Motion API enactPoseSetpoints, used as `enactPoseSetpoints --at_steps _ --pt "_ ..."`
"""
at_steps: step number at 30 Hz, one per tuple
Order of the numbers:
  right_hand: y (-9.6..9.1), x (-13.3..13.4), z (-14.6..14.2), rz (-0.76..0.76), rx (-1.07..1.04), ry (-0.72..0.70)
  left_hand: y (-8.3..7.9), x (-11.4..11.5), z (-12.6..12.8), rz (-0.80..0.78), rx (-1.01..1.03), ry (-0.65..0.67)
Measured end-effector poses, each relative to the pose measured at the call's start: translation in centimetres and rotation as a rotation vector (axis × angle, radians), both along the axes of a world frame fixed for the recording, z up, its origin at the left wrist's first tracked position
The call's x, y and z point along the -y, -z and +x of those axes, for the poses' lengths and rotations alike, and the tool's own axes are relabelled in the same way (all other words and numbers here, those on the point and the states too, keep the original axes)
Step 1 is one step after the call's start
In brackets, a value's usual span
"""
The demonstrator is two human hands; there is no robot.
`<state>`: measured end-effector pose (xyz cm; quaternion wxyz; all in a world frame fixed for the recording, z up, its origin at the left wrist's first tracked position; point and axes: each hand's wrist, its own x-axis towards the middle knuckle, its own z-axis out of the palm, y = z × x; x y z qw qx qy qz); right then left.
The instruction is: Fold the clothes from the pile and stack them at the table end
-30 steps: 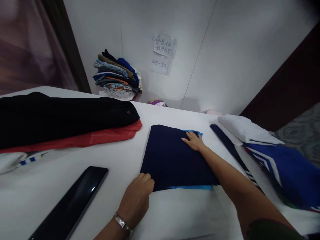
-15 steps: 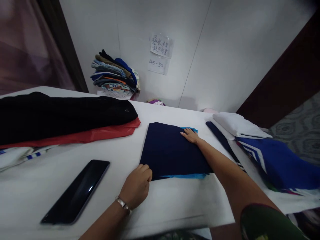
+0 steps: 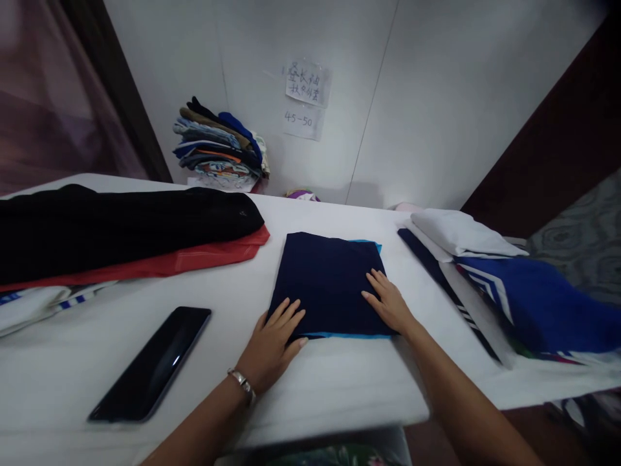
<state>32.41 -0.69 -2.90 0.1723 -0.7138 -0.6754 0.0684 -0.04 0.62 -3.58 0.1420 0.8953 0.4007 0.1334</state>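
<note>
A folded navy garment (image 3: 330, 281) lies as a rough square on the white table (image 3: 354, 378), with bright blue cloth showing at its far right corner and along its near edge. My left hand (image 3: 276, 340) rests on the near left corner, fingers spread over the cloth and thumb by the near edge. On the right side of the garment my right hand (image 3: 388, 301) lies flat, fingers apart. A bracelet is on my left wrist. What lies inside the folds is hidden.
Left of the garment is a black phone (image 3: 152, 362). Behind it are a black garment (image 3: 121, 223) and a red one (image 3: 194, 259). A clothes stack (image 3: 220, 145) stands against the wall. White (image 3: 463, 233) and blue (image 3: 543, 304) clothes lie at the right.
My left hand has opened from a closed grip on the near left corner and now lies spread there. My right hand has moved nearer from the far right corner, down the right side.
</note>
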Motion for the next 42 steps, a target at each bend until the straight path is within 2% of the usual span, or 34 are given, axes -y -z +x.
enactPoseSetpoints --at_steps 5,9,13,16,18,21,24,28,31,35,38,40,42 --pt "0.3 -0.5 0.1 0.03 -0.04 -0.025 -0.5 -0.1 -0.3 -0.07 0.032 -0.061" --pt "0.6 -0.5 0.0 0.043 -0.04 -0.031 -2.5 -0.3 0.3 -0.032 0.046 -0.13" --pt "0.8 -0.5 0.1 0.059 -0.055 -0.033 -6.0 -1.9 4.1 0.075 -0.025 -0.057" --pt "0.6 -0.5 0.0 0.059 -0.066 -0.031 -7.1 -5.5 7.7 0.132 -0.085 0.012" --pt "0.6 -0.4 0.0 0.059 -0.078 -0.031 -6.6 -8.7 9.4 0.114 -0.139 -0.046" --pt "0.6 -0.4 0.0 0.063 -0.101 -0.037 -4.4 -13.1 10.1 -0.076 -0.224 -0.267" --pt "0.8 -0.4 0.1 0.059 -0.114 -0.049 -2.3 -15.4 9.8 -0.136 -0.237 -0.314" --pt "1.0 -0.6 0.2 0.053 -0.116 -0.054 -1.7 -16.2 9.3 -0.16 -0.211 -0.31" --pt "1.0 -0.6 0.2 0.051 -0.109 -0.053 -2.3 -16.9 8.9 -0.196 -0.191 -0.334" --pt "1.1 -0.5 0.1 0.056 -0.109 -0.045 -3.2 -18.0 8.2 -0.153 -0.226 -0.445" --pt "1.0 -0.5 0.1 0.06 -0.11 -0.041 -3.6 -18.4 8.7 -0.127 -0.247 -0.505" --pt "0.9 -0.5 0.1 0.059 -0.109 -0.041 -3.6 -18.4 9.7 -0.074 -0.238 -0.486" --pt "0.8 -0.5 0.0 0.063 -0.103 -0.036 -3.3 -18.3 10.7 -0.052 -0.239 -0.396"
